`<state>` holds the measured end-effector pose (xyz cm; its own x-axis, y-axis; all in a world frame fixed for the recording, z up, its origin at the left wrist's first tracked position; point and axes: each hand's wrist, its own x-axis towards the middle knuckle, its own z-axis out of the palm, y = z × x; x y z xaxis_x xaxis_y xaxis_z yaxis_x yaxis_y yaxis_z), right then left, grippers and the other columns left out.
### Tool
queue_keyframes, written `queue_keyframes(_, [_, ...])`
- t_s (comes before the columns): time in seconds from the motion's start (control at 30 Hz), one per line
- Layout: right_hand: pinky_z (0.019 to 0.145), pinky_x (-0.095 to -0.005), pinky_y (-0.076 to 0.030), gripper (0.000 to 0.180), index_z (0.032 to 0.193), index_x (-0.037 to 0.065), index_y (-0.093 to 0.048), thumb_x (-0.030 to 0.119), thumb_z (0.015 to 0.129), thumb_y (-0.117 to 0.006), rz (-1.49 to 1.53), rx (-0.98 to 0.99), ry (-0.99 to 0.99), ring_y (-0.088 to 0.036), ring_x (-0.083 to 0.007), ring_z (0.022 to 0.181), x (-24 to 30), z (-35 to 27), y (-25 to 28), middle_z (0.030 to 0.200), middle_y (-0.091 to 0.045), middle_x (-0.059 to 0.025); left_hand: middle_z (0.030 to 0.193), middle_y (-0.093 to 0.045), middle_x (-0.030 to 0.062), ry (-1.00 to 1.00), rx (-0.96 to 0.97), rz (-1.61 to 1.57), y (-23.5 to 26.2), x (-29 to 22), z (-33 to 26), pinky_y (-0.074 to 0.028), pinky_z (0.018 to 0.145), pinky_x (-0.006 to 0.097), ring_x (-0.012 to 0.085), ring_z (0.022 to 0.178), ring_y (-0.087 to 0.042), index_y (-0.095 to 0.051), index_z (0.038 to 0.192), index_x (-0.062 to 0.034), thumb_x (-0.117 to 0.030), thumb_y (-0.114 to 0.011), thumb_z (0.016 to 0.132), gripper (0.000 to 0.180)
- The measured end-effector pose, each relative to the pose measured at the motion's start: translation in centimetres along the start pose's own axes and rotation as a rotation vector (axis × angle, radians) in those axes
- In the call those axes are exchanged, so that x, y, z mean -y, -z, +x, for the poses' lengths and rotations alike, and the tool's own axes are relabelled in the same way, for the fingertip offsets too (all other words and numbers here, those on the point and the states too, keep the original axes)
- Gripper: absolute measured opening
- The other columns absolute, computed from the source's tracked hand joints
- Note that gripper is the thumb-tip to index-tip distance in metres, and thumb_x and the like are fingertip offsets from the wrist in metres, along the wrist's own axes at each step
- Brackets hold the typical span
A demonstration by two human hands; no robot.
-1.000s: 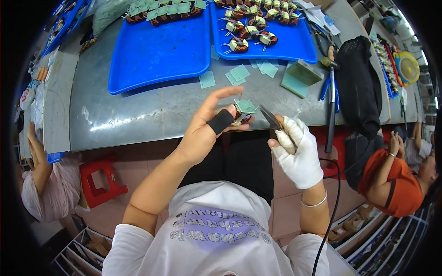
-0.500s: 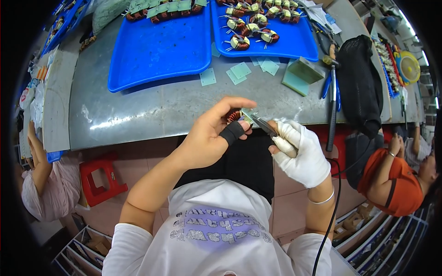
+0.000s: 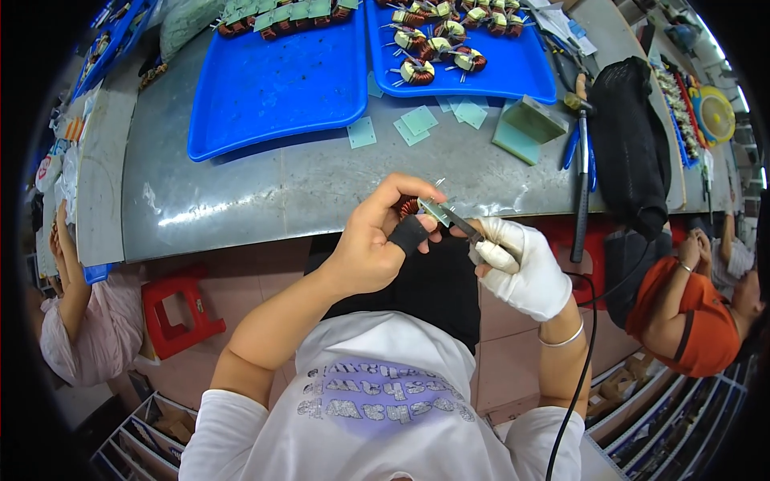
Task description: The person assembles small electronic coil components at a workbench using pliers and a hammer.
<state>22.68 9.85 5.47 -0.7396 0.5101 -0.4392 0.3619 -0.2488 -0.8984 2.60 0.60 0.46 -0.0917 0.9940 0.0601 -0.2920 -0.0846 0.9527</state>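
Observation:
My left hand [image 3: 381, 232], with black tape round its thumb, is closed on a copper-wound toroidal coil [image 3: 408, 207]. A small pale green board [image 3: 435, 210] sits against the coil, and thin wire leads poke out past it. My right hand [image 3: 525, 264], in a white glove or wrapping, grips a tool with narrow dark metal jaws [image 3: 463, 225], which looks like pliers. The jaw tips reach the board's edge by the leads. Its handles are mostly hidden in my palm.
On the metal bench stand a blue tray [image 3: 277, 96] with board-topped coils and another blue tray [image 3: 513, 80] with bare coils. Loose green boards [image 3: 419, 120], a green block [image 3: 533, 120], a hammer [image 3: 581, 176] and a black bag [image 3: 630, 144] lie around. People sit at both sides.
The coil and board have tilted slightly in my left hand, so the leads show more. My right hand has shifted a little left and down with the tool.

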Motion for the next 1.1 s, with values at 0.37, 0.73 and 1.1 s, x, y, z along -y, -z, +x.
queue_keyframes(0.37, [0.067,-0.0324,-0.048,0.047,0.118,-0.005,-0.059,-0.009,0.071,-0.059,-0.702,-0.19,0.444,-0.056,-0.0299,0.069,1.1,0.1,-0.3,0.089,-0.056,-0.016,0.096,-0.058,0.0096,-0.029,-0.142,0.043,-1.1,0.5,0.2,-0.05,0.061,0.024,0.0126,0.077,-0.06,-0.049,0.116,-0.0024,-0.001,-0.054,0.095,0.022])
queue_keyframes(0.73, [0.059,-0.0406,-0.049,0.043,0.118,0.01,-0.063,0.007,0.076,-0.069,-1.088,-0.35,0.515,-0.059,-0.03,0.071,0.0,0.5,-0.5,0.083,-0.055,-0.0105,0.094,-0.056,0.0103,-0.023,-0.264,0.028,-2.5,0.6,0.2,-0.049,0.062,0.025,0.0133,0.073,-0.059,-0.047,0.12,-0.0026,0.001,-0.052,0.095,0.026])
queue_keyframes(1.1, [0.063,-0.0397,-0.048,0.045,0.117,0.012,-0.066,0.008,0.072,-0.071,-1.115,-0.412,0.603,-0.058,-0.028,0.074,-0.1,0.6,-0.6,0.086,-0.056,-0.0077,0.106,-0.051,0.0074,-0.068,-0.156,0.007,-1.5,1.1,-0.2,-0.051,0.078,0.028,0.0157,0.094,-0.06,-0.041,0.12,-0.0054,0.008,-0.062,0.088,0.041])
